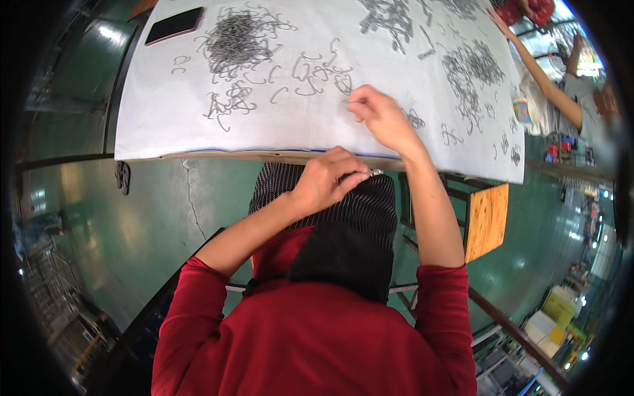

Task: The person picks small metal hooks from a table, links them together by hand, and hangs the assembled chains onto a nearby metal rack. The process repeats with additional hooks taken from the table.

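My left hand point(330, 175) is closed at the table's near edge, above my lap. Some small silvery metal pieces point(375, 173) stick out from its thumb and fingertips; their exact shape is too small to tell. Over the tabletop, my right hand point(383, 119) has its fingers pinched together, slightly blurred. A thin dark sliver shows at its fingertips, too small to name. Just beyond it lie loose curved wire hooks point(310, 74). A dense heap of the same hooks point(238, 43) rests farther left, with a smaller cluster point(230, 102) nearer me.
White sheeting covers the table point(178, 125). A phone point(174, 26) lies at the far left. More metal pieces point(388, 20) and hook heaps point(472, 72) spread to the right. Another person's arm point(548, 82) reaches in at right. A wooden stool point(487, 221) stands below.
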Action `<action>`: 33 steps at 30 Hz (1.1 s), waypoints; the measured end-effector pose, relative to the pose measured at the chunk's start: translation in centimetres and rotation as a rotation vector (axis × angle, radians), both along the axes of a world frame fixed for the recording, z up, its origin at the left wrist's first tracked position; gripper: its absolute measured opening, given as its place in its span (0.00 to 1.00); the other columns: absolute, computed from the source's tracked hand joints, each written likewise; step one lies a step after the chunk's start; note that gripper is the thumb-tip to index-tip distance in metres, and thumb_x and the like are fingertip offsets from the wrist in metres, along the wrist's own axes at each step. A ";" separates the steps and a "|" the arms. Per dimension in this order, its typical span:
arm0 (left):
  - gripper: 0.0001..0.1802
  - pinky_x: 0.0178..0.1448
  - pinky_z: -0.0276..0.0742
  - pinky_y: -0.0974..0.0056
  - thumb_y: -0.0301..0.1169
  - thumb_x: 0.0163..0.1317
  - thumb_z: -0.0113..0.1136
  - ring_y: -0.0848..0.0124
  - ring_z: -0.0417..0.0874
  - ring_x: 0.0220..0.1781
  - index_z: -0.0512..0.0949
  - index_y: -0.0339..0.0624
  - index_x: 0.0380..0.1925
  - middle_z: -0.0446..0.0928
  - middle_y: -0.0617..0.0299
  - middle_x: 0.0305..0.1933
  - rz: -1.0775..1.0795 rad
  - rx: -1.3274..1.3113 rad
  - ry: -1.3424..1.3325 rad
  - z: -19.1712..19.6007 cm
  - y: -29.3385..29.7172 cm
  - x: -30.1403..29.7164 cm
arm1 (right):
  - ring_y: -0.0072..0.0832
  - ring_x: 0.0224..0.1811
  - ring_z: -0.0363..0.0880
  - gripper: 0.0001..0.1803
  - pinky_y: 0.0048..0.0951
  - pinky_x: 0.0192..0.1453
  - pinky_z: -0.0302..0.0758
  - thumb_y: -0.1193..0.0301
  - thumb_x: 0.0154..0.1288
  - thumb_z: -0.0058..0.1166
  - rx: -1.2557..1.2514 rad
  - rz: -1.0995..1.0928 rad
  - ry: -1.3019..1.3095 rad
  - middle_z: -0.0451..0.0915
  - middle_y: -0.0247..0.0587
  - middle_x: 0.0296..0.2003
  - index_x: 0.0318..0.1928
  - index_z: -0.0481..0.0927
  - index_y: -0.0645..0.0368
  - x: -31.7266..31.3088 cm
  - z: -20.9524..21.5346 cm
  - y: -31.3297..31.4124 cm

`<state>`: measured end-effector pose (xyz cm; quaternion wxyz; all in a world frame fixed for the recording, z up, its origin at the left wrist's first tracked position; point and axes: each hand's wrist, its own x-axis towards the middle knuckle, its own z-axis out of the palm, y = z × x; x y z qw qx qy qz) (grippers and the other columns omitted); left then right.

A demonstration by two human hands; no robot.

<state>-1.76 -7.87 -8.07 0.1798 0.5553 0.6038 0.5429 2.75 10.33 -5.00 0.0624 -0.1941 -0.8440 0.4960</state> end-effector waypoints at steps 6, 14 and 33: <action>0.06 0.43 0.78 0.61 0.24 0.54 0.67 0.62 0.82 0.38 0.82 0.39 0.33 0.83 0.58 0.34 -0.062 -0.028 -0.017 0.8 1.6 0.6 | 0.17 0.29 0.77 0.06 0.18 0.28 0.73 0.74 0.67 0.55 -0.607 -0.529 0.221 0.80 0.37 0.31 0.38 0.79 0.66 10.7 6.8 -4.5; 0.05 0.41 0.78 0.62 0.24 0.53 0.67 0.63 0.82 0.37 0.82 0.41 0.32 0.83 0.60 0.34 -0.133 0.020 -0.013 2.2 3.9 3.5 | 0.16 0.36 0.73 0.06 0.18 0.43 0.69 0.75 0.63 0.61 -0.632 -0.862 0.413 0.78 0.30 0.33 0.38 0.82 0.65 14.7 5.5 -9.0; 0.16 0.50 0.77 0.54 0.41 0.57 0.63 0.54 0.83 0.45 0.83 0.46 0.42 0.83 0.52 0.42 0.545 -0.305 0.584 -2.5 23.4 -14.9 | 0.18 0.38 0.70 0.05 0.19 0.43 0.70 0.83 0.60 0.60 -0.177 -0.989 0.609 0.72 0.36 0.42 0.37 0.80 0.64 17.8 7.2 -9.5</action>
